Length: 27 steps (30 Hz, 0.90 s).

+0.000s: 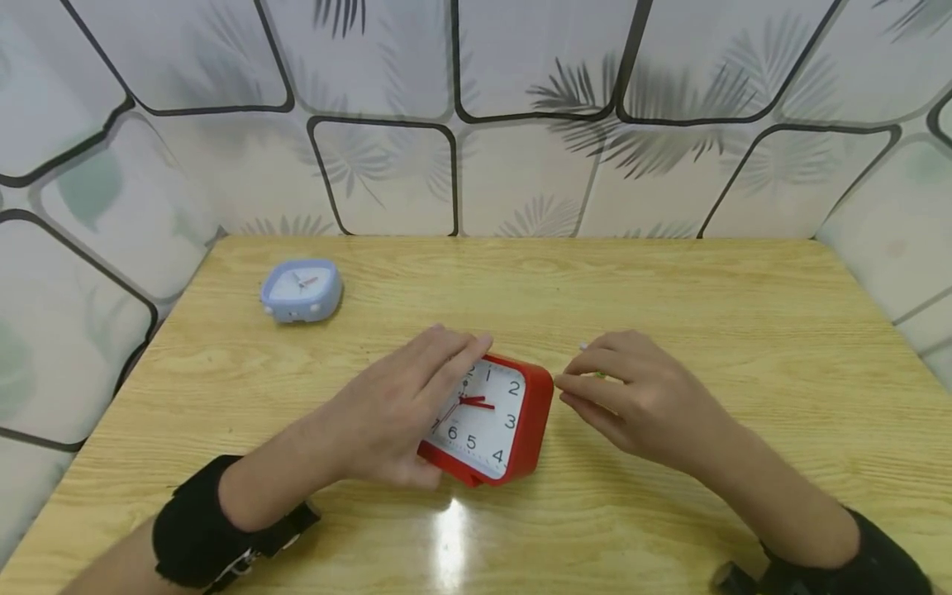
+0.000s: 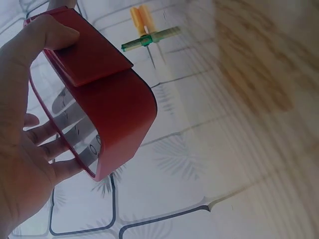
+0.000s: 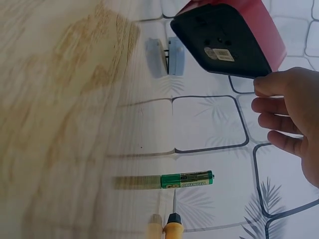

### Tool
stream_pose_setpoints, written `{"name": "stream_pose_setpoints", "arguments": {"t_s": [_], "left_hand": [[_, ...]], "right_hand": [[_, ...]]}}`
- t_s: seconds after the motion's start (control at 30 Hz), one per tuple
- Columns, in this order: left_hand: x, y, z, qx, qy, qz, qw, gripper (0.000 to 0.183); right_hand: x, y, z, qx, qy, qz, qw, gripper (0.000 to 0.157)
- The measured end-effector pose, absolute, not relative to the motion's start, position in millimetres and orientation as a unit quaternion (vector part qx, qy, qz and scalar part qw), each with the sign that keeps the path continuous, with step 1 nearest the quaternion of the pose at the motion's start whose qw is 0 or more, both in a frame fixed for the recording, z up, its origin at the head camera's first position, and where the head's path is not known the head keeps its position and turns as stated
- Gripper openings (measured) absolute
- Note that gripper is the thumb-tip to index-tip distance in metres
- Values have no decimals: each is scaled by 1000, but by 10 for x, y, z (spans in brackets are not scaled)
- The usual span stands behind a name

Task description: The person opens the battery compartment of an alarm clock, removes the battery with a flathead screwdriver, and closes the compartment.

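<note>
A red square alarm clock with a white dial is tilted up in my left hand. In the head view the left fingers lie over the dial's left part; in the left wrist view the left thumb presses on the red casing. My right hand is just right of the clock, its fingers loosely bent with nothing between them. From the right wrist, the clock's dark back shows, with the right thumb tip right at its corner. A green battery lies on the table beyond, mostly hidden by the right hand in the head view.
A small blue alarm clock stands at the back left of the wooden table. Near the battery lies a screwdriver with a yellow handle. A patterned wall borders the table's back edge. Both wrists wear black straps.
</note>
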State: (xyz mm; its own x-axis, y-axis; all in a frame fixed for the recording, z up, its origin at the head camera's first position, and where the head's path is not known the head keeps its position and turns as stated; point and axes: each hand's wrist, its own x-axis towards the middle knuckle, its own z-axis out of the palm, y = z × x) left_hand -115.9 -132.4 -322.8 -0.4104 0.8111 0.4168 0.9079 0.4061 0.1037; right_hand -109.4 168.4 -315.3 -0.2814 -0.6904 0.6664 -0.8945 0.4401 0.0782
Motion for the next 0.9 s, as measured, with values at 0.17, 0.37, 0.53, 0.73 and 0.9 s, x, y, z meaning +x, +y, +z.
{"name": "stream_pose_setpoints", "arguments": {"t_s": [0.17,0.37,0.53,0.73,0.9], "left_hand": [[-1143,-1302,-3222,-529,-819,-145,167,123],[-1140,-1291,-3238,-537,-815,-139,169,120],[-1127,-1289,-3242,-533,-818,-133,168,117],[-1124,-1282,-3247,-534,-816,-133,177,113],[-1124,-1261,-3258,-535,-810,-147,187,108]], "right_hand": [[-1080,1656,-3141,519,-774,165,324,34],[-1048,1626,-3110,541,-749,184,335,26],[-1023,1607,-3082,551,-740,188,337,25],[-1005,1596,-3064,556,-739,187,332,23],[-984,1574,-3051,571,-727,191,331,24]]}}
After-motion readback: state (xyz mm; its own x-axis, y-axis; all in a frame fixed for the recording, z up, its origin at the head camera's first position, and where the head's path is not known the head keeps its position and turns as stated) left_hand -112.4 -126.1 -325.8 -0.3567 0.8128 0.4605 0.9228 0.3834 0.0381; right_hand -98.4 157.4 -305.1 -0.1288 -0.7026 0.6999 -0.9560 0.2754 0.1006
